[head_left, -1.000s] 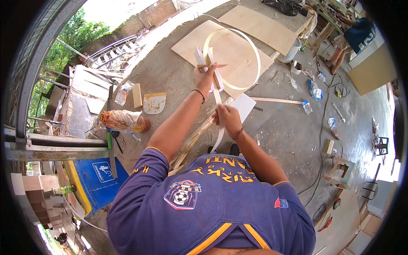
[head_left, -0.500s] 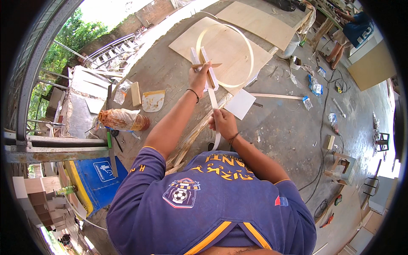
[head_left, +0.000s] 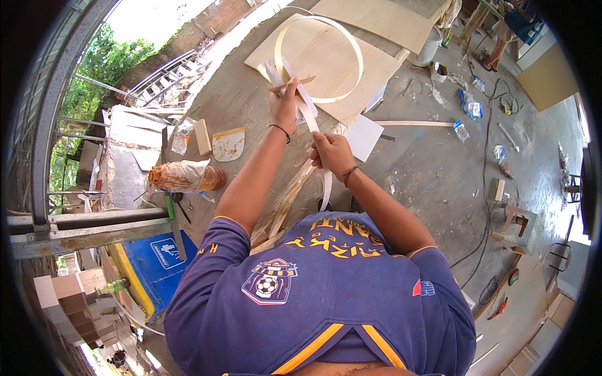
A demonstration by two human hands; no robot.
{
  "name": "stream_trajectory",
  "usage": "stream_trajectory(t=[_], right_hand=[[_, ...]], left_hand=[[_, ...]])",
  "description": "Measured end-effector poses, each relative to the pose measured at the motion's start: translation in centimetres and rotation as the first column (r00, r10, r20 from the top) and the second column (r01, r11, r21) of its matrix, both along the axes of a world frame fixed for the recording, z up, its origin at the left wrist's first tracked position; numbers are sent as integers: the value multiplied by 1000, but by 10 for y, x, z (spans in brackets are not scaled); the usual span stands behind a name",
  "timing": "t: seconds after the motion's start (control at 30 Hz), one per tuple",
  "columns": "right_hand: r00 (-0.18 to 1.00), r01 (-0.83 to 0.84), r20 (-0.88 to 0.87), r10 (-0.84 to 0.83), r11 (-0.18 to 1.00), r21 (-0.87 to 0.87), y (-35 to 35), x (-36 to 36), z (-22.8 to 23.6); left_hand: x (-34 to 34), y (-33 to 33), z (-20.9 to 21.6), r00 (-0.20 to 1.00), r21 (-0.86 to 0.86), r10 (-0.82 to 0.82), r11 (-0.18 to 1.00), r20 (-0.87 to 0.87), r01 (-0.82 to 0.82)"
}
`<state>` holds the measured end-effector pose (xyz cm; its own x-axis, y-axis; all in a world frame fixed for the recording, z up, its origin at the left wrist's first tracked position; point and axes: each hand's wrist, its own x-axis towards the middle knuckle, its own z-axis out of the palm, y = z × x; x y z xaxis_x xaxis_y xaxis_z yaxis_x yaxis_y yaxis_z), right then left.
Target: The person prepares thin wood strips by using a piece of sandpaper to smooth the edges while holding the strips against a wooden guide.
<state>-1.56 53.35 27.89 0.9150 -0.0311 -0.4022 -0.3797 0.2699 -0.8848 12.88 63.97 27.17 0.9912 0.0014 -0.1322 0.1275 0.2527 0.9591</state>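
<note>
My left hand [head_left: 285, 108] is closed around a small wooden jig [head_left: 302, 95] with pale side strips and a thin brown crosspiece. A thin, pale flexible strip [head_left: 310, 117] runs from the jig toward me. Pinched in my right hand [head_left: 333, 154], the strip passes on and its tail hangs down near my shirt. Beyond the jig it curves into a large loop over a plywood sheet [head_left: 342, 108]. My fingers partly hide where strip and jig meet.
A white square panel [head_left: 364, 139] lies right of my right hand. To the left are a brown-stained bottle [head_left: 188, 176], a wood block [head_left: 202, 137] and a stained scraper plate [head_left: 229, 145]. A blue bin [head_left: 153, 266] stands lower left; cables [head_left: 480, 219] cross the floor. Another person [head_left: 517, 28] is at far right.
Both hands have shifted slightly away from me, and the jig leans more to the left. More strip tail shows below my right hand. The whole view has shifted a little.
</note>
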Motion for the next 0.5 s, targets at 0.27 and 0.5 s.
stream_trajectory(t=[0.27, 0.5], right_hand=[[999, 29, -11, -30, 997, -78, 1, -1, -9], [999, 31, 29, -33, 998, 59, -3, 19, -12]], left_hand=[[-9, -1, -1, 1000, 15, 4, 1000, 13, -4], [-17, -14, -15, 998, 77, -34, 996, -43, 38]])
